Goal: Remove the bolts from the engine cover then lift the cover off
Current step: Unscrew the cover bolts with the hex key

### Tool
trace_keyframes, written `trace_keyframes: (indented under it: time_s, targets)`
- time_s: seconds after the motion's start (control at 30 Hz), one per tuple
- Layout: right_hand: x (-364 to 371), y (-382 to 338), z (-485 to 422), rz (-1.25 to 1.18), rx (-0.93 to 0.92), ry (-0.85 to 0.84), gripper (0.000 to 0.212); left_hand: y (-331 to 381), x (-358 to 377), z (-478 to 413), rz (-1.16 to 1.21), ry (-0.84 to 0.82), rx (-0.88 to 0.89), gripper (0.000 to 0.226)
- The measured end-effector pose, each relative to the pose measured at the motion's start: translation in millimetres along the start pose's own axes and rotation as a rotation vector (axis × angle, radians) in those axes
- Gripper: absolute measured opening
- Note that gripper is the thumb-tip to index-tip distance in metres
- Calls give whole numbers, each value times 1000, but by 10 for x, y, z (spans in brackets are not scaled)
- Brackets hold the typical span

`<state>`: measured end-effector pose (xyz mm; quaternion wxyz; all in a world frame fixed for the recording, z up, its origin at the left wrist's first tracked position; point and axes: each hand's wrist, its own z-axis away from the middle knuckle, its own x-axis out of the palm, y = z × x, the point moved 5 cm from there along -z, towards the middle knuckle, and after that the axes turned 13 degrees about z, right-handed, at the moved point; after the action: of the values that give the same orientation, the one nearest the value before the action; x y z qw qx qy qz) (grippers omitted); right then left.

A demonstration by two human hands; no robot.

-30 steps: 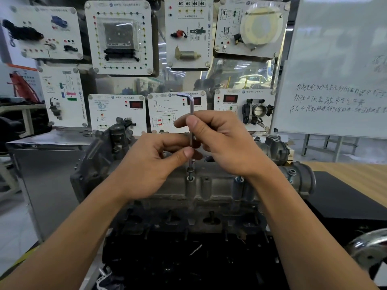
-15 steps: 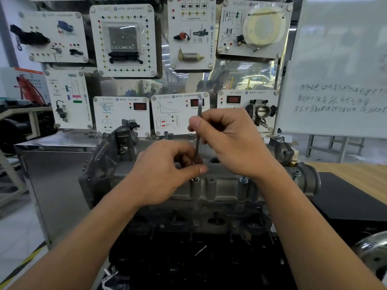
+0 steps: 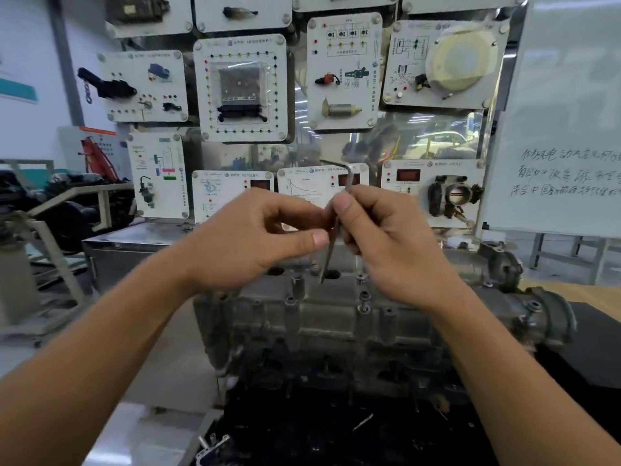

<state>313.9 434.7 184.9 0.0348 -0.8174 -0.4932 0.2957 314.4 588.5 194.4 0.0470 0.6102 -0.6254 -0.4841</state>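
right hand (image 3: 386, 243) pinches a thin hex key (image 3: 336, 230) above the grey, bolt-studded engine cover (image 3: 336, 317); left hand (image 3: 255, 240) half-open.

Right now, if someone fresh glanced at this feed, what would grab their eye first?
Two bare hands meeting at centre frame: the right hand pinches an L-shaped hex key, its tip lifted clear of the bolts, with the left hand beside it. Just below sits the grey engine cover, bolts standing in its top. Behind, a wall of white sensor training panels.
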Motion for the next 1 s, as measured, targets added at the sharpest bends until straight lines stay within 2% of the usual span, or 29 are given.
trace_keyframes:
  time_s: [0.1, 0.17, 0.3, 0.53, 0.77, 0.87, 1.0]
  targets:
    - [252, -126, -98, 28, -57, -91, 32, -29, -134, 120, -116, 77, 25, 16]
    - [366, -154, -132, 54, -64, -137, 34, -148, -192, 186, -108, 136, -14, 13]
    - [476, -99, -127, 158, -56, -203, 34, -419, -163, 247, -81, 129, -96, 10]
    - [465, 11, -65, 106, 6, -172, 27, -569, -104, 264, 58, 133, -63, 18]
    - [479, 18, -86, 99, -4, -211, 24, -554, -83, 246, 17, 193, -68, 4]
    - [473, 16, -79, 33, -13, -178, 25, -549, -83, 255, 4, 191, -80, 2]
    - [425, 70, -63, -117, 71, 9, 14, -554, -75, 250, -20, 205, -73, 7]
